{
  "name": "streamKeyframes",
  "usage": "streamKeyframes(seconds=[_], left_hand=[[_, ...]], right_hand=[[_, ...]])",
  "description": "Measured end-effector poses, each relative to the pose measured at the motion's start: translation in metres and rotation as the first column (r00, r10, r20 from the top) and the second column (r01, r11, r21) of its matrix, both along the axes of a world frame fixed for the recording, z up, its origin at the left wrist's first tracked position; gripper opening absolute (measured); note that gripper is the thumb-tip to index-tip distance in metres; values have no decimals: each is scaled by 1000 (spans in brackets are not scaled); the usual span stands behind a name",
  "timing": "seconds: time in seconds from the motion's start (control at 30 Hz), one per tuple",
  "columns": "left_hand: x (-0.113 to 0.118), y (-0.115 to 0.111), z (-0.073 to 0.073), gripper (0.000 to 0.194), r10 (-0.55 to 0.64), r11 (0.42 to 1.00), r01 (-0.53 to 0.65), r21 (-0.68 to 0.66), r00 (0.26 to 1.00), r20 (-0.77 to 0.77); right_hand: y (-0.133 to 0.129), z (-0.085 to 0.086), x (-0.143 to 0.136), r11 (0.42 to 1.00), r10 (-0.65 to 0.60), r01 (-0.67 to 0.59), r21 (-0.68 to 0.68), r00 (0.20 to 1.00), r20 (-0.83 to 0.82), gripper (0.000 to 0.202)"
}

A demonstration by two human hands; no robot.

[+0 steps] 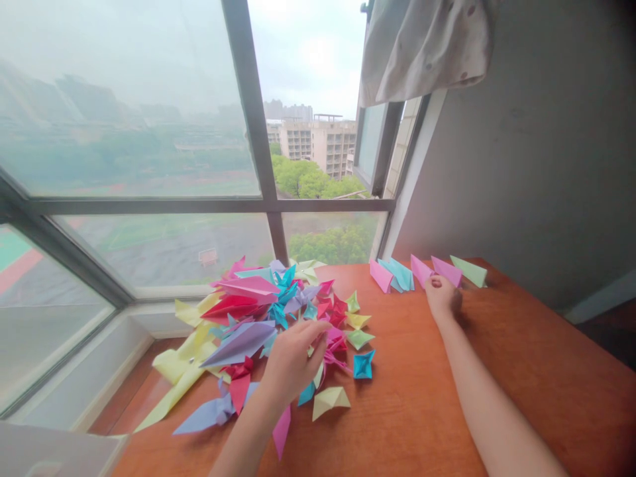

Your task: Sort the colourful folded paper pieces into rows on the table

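Note:
My left hand (298, 351) hovers over or rests on a heap of folded paper, its fingers loosely curled with a gap beside the thumb. Near its fingertips lies a magenta folded piece (336, 340); no held piece is visible. A lavender paper plane (241, 343) lies to its left. My right hand (444, 297) is closed in a pinch at the lower end of a pink paper plane (421, 268), within a row at the back of the table. A purple-pink plane (448, 270) stands just behind that hand, and its fingertips partly hide the contact.
On the brown table (397, 411), the row also has a pink plane (380, 275), blue planes (400, 275) and a pale green plane (470, 270). A yellow pinwheel (186, 361) and a blue folded piece (364, 365) edge the heap. Windows stand behind; a grey wall (527, 165) is right.

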State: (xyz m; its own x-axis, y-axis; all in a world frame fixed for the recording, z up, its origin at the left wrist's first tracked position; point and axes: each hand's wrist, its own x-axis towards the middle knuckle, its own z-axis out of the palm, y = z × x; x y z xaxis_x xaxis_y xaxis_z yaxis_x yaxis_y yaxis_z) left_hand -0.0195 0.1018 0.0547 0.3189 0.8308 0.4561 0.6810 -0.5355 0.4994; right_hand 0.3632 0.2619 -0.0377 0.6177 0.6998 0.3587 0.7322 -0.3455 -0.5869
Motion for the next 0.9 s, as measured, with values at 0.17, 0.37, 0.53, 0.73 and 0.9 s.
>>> streamKeyframes(seconds=[0.17,0.37,0.53,0.73,0.9], left_hand=[[0,0,1,21,-3,1000,4,27,1000,-14],[1,-1,2,21,-14,998,15,56,1000,-28],[1,-1,2,21,-19,999,21,36,999,-49],[0,-1,2,21,-18,999,21,48,998,-54],[1,-2,4,19,-26,998,30,50,996,-80]], right_hand=[[-1,11,-2,1000,-7,3,26,993,120,23],[-2,13,-2,1000,25,-21,-19,975,219,21],[-4,13,-4,999,12,-3,-42,974,224,25],[-11,10,-9,997,58,-49,-56,983,175,22],[-23,11,-12,998,65,-67,21,993,101,27]])
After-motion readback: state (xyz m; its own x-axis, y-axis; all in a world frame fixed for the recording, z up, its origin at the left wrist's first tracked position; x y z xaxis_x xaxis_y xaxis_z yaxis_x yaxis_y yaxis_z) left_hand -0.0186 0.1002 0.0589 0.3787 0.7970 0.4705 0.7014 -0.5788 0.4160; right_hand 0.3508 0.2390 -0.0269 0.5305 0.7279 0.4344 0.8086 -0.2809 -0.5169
